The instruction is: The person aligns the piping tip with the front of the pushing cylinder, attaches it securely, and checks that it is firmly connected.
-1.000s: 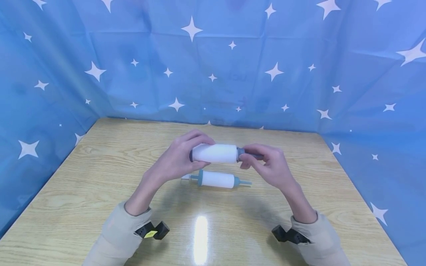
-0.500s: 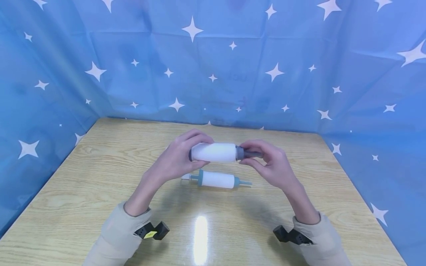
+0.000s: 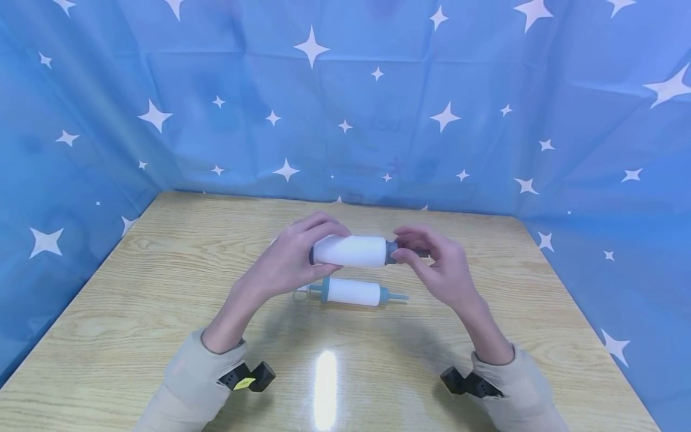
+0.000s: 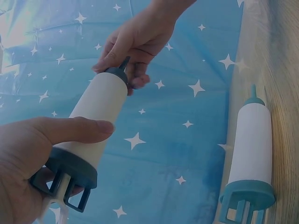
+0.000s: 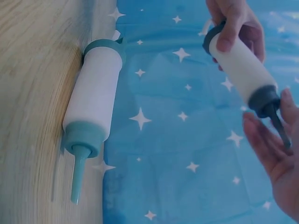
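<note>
Above the table, my left hand (image 3: 286,255) grips a large white-barrelled syringe (image 3: 358,251) around its rear part, thumb along the barrel. It lies nearly level, its dark blue-grey nozzle cap (image 5: 264,99) pointing right. In the left wrist view its dark finger loops (image 4: 70,175) and pale plunger rod show below the palm. My right hand (image 3: 445,270) is at the cap, thumb and fingers curved around its two sides; how firmly they press is hidden. The thin dark nozzle (image 5: 277,125) sticks out between those fingers.
A second white syringe (image 3: 353,292) with teal ends lies on the wooden table (image 3: 162,288), just nearer than the held one, nozzle to the right. A blue star-patterned curtain (image 3: 345,90) rises behind the table and along both sides.
My right fingers spread and shifted slightly around the nozzle cap, then the thumb came back to its edge. The held syringe moved a little; the one on the table stayed put.
</note>
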Demonstrator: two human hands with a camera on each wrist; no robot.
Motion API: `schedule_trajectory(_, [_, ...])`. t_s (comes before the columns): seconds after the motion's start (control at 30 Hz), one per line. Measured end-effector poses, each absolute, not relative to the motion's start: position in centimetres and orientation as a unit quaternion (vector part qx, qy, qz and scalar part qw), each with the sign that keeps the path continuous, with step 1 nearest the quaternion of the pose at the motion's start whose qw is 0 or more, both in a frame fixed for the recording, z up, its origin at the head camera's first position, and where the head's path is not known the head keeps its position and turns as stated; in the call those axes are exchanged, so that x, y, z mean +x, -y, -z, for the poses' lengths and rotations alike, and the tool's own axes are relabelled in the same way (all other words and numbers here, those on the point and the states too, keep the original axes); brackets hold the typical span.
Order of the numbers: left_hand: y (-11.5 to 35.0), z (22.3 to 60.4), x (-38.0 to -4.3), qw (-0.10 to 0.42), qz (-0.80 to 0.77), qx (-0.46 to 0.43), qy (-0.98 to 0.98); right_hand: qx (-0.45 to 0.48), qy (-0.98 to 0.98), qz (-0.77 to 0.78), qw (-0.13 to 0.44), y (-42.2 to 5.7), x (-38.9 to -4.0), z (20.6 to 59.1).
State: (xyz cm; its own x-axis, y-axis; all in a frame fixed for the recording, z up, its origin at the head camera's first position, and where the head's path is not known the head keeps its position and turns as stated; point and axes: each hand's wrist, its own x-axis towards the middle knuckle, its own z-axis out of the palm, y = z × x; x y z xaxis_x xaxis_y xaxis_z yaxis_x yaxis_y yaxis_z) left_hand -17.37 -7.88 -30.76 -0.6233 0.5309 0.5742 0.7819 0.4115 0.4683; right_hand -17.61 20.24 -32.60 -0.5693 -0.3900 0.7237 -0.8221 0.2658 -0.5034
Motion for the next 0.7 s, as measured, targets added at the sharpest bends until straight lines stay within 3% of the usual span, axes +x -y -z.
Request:
schedule_trajectory(0.3, [7.99,30.61,-17.35,0.172,0.378,-0.388,0.823,0.450,0.733,-0.473,0.192,-20.48,-17.74,32.22])
schedule_trajectory(0.7, [7.98,30.55,-17.39,0.178,0.374,-0.405,0.815,0.413,0.753,-0.441,0.260,-20.00,-17.63,32.47])
